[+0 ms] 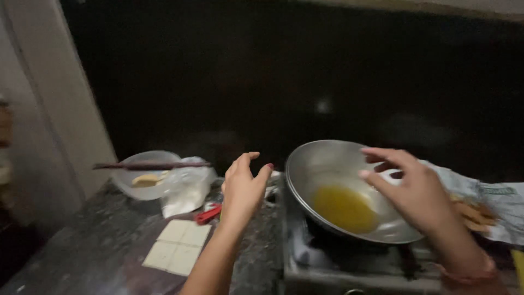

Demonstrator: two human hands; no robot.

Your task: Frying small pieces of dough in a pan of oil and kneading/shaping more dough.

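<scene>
Overhead, from the head view, a dark speckled stone table [109, 246] ran along a black wall, with a pale wall panel at the far left; the room was dim. On the table lay a flat sheet of pale dough squares [177, 247], cut in a grid, and just beyond it a small red tool [208, 214]. Farther back stood a clear bowl [143, 183] holding a yellowish lump, with a thin dark stick [150, 165] laid across its rim and a crumpled white plastic bag [188, 186] touching its right side.

To the right, a steel wok [333, 169] sat tilted on a gas stove [349, 262], with a pool of yellow oil [345, 208] in its bottom. A printed packet [491, 205] lay at the far right.

The left hand [243, 188] hovered above the table just left of the wok, its grip released, fingers loosely curled and holding nothing. The right hand [409, 188] hung over the wok's right rim, fingers spread, also empty.
</scene>
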